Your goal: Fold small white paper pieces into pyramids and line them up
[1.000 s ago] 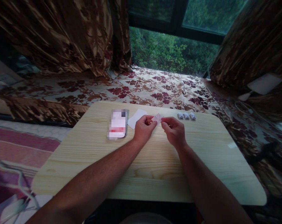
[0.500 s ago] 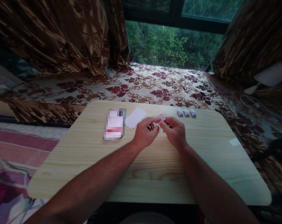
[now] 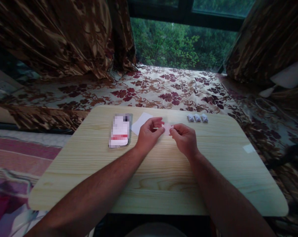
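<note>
Between my two hands is a small folded piece of paper [image 3: 167, 129], pale pink-white, held just above the wooden table [image 3: 161, 174]. My right hand [image 3: 184, 135] pinches its right edge between thumb and finger. At its left edge is my left hand [image 3: 149, 131], thumb against the paper and the other fingers loosely curled and slightly apart. White paper sheets [image 3: 139, 122] lie beyond my left hand, which partly covers them. Three small folded white paper shapes [image 3: 197, 118] sit in a row past my right hand.
A blurred-out flat object [image 3: 120, 131], phone-like in shape, lies on the table's left part. A small white patch [image 3: 249, 148] is at the right edge. Behind the table is a ledge with floral cloth [image 3: 173, 85], between brown curtains [image 3: 84, 36] below a window.
My left hand has shifted slightly left and its fingers have opened somewhat. The folded paper now shows a broader, flatter face. My right hand keeps its pinch.
</note>
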### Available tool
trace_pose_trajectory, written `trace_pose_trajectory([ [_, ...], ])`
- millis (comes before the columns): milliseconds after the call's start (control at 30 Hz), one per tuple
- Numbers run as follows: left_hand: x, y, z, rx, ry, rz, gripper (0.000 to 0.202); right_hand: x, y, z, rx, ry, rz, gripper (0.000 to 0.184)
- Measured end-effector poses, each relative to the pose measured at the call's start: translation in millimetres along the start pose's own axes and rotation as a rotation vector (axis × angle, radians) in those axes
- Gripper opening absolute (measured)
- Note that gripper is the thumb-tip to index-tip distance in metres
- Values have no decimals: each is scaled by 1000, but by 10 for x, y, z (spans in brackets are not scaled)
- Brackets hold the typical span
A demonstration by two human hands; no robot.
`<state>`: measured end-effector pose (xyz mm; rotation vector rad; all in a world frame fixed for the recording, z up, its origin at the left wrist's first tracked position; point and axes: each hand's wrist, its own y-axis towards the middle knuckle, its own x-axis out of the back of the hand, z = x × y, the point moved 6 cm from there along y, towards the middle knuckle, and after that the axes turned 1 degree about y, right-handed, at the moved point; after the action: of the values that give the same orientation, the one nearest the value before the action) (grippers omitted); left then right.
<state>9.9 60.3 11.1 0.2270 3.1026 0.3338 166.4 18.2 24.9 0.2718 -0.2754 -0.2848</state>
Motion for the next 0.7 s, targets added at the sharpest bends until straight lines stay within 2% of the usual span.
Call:
trace_pose_trajectory([
  [100,-34,-12,33,62,-50,55,23,-8,-2,1,15,10,14,14],
  [200,-42,-34,18,61,-48,38,17,-15,-3,-27,8,70,14,16],
  [300,-38,-37,0,44,-33,15,17,-25,-6,-41,13,140,28,32],
  [467,-41,-26,25,27,-14,24,18,-37,-12,-34,68,120,50,16],
  [633,-57,-35,55,1,-12,42,19,-62,-5,-56,40,112,89,23],
  [700,-67,-41,58,-7,-20,52,22,-70,-8,-60,27,100,110,19],
])
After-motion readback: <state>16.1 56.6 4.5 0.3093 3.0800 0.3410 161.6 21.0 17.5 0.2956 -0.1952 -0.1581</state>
